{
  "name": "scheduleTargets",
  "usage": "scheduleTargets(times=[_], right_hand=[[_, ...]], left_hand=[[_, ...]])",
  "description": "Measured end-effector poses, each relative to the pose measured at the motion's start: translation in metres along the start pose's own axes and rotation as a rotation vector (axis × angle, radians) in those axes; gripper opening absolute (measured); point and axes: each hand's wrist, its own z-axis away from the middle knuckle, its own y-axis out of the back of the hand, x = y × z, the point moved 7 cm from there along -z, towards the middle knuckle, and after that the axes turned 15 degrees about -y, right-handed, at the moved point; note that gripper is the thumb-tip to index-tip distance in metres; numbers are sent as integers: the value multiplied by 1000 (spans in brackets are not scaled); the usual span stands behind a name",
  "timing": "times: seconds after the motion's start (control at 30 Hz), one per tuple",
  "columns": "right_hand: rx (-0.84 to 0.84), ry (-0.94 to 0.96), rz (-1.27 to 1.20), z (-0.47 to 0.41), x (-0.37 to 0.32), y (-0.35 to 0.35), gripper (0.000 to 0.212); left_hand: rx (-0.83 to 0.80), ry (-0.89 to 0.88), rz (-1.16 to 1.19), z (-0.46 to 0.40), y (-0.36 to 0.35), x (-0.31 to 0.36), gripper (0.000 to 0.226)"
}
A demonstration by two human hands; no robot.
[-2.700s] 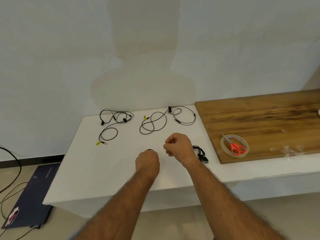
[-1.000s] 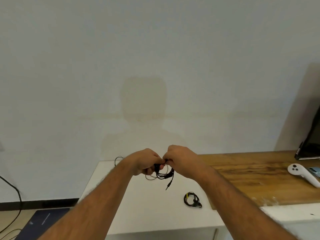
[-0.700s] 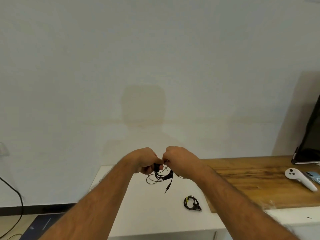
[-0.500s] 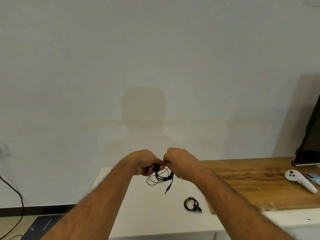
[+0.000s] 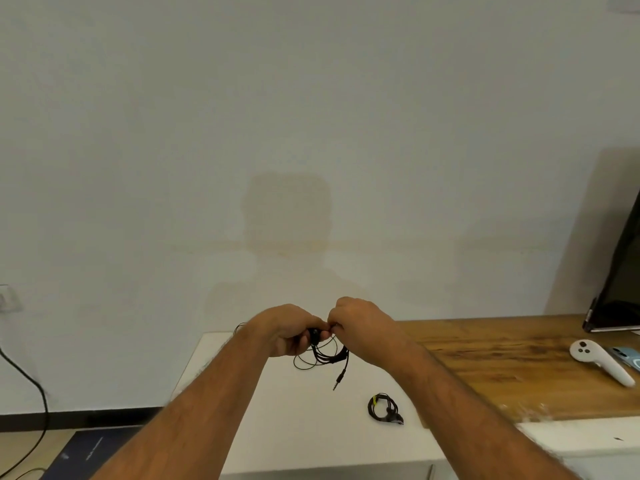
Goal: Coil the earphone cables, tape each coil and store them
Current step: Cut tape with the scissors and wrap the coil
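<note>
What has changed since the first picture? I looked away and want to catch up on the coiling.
Both hands, left hand and right hand, have risen off the white table and now hold a black earphone cable between them, loops and plug dangling. The view tilted up toward the wall. The finished coil stays beside the wooden board.

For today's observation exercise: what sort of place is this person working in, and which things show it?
Probably a home or office workspace: a white table against a plain wall, a wooden board holding a game controller, and a dark screen leaning at the right.
</note>
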Motion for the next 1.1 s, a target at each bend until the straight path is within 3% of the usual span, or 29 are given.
scheduleTargets(times=[0.23, 0.47, 0.93, 1.1], right_hand=[[-57, -10, -44, -4, 3, -1, 24], [-70, -33, -267, 0, 12, 4, 19], [-310, -134, -505, -4, 22, 6, 11], [-346, -198, -614, -7, 32, 5, 17]], left_hand=[[51, -111, -162, 6, -1, 7, 9], [41, -117, -225, 8, -3, 4, 10], [-75, -206, -456, 14, -13, 12, 13], [-78, -262, -525, 11, -13, 18, 14]])
